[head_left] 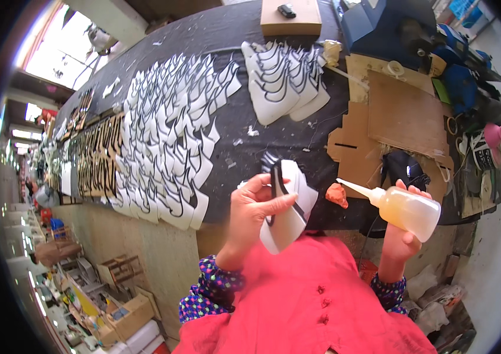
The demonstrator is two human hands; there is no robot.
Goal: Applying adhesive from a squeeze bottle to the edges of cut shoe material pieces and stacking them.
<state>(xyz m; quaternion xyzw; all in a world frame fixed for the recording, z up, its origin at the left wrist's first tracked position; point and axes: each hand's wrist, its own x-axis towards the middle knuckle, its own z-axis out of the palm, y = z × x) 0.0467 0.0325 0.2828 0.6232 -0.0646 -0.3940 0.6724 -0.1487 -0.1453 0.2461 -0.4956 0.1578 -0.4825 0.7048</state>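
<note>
My left hand [253, 206] is closed on a small stack of white cut pieces [290, 221] with black curved strips, its thumb lying across the top one. In my right hand [403, 239] is a translucent squeeze bottle [412, 212] with a long thin nozzle and a yellowish liquid inside. The bottle is tilted on its side, its nozzle pointing left towards the pieces but apart from them. Just below the nozzle, an orange-red crumpled lump [337, 195] lies at the table edge.
Rows of overlapping white pieces with black curves [168, 135] cover the table's left part. A smaller batch [286, 79] lies further back, before a cardboard box [291, 20]. Cardboard sheets [406, 115], a black cloth bundle [402, 168] and a blue machine [386, 29] are at the right.
</note>
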